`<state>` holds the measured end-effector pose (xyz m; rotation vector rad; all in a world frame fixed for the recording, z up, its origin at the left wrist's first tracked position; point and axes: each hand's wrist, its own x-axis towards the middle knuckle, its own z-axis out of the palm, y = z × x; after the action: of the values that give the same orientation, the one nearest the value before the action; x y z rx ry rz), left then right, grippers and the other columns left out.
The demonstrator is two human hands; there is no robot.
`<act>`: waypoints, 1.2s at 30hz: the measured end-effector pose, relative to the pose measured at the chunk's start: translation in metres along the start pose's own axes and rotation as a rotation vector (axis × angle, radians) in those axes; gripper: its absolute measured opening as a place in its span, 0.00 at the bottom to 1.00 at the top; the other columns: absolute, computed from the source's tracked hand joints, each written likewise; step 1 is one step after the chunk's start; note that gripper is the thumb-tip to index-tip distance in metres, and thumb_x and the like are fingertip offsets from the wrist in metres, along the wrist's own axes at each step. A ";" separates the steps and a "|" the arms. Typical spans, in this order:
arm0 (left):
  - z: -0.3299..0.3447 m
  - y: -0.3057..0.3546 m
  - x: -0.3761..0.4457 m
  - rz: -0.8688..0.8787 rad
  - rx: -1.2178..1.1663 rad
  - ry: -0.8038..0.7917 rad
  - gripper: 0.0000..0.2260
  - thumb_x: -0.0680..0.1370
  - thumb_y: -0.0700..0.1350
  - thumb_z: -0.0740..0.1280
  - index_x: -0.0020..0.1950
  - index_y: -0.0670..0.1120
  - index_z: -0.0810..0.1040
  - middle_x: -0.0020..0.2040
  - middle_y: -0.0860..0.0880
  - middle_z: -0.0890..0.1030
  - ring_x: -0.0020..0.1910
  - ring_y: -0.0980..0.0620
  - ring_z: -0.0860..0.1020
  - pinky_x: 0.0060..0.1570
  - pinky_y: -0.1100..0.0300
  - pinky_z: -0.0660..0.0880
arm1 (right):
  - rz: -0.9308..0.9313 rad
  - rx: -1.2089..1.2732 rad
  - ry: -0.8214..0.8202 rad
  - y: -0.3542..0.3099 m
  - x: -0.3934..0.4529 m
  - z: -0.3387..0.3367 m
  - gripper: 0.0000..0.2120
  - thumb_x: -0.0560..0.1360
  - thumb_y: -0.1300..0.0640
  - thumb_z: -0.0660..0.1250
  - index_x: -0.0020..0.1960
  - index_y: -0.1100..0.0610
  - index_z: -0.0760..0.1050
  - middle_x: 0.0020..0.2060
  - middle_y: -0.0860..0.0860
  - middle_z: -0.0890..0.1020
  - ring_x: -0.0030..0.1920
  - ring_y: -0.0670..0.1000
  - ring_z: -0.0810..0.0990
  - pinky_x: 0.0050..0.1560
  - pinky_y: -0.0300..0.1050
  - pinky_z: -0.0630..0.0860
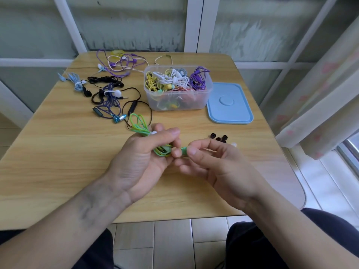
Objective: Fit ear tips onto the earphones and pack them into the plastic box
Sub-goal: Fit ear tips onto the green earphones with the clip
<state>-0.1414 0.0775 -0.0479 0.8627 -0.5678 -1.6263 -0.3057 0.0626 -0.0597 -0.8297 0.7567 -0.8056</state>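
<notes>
Over the table (58,171), the left hand (139,160) grips a coiled green earphone cable (138,124), and the right hand (209,164) pinches the green earbud (183,150) between thumb and fingertips, the two hands touching. Black ear tips (218,137) lie near the right hand. Behind, the open box (177,87) holds bundled earphones, its blue lid (230,102) just right, loose earphones (108,94) left

Bare table (58,167) left; ear tips (218,137) right.
</notes>
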 end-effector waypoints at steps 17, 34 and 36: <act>-0.006 0.004 -0.003 0.306 0.991 -0.088 0.06 0.73 0.40 0.74 0.49 0.45 0.83 0.32 0.47 0.83 0.30 0.50 0.82 0.35 0.64 0.77 | -0.318 -0.542 0.050 0.001 0.005 -0.013 0.04 0.80 0.64 0.65 0.48 0.65 0.71 0.37 0.63 0.83 0.37 0.57 0.83 0.41 0.51 0.81; -0.013 -0.005 0.004 0.231 0.848 0.104 0.10 0.72 0.32 0.72 0.51 0.44 0.81 0.41 0.42 0.85 0.33 0.46 0.84 0.38 0.61 0.79 | -0.131 -0.260 0.116 -0.009 0.000 -0.005 0.07 0.74 0.60 0.69 0.47 0.64 0.74 0.46 0.61 0.86 0.51 0.58 0.86 0.53 0.49 0.82; -0.012 -0.007 0.004 0.237 0.877 0.087 0.08 0.73 0.33 0.71 0.49 0.43 0.83 0.39 0.44 0.85 0.33 0.47 0.84 0.38 0.63 0.79 | -0.156 -0.349 0.155 -0.008 0.000 -0.005 0.04 0.75 0.61 0.70 0.46 0.62 0.76 0.44 0.60 0.87 0.51 0.57 0.86 0.55 0.50 0.82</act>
<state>-0.1363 0.0759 -0.0614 1.4194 -1.3095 -1.0873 -0.3121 0.0572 -0.0548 -1.1585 0.9964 -0.8971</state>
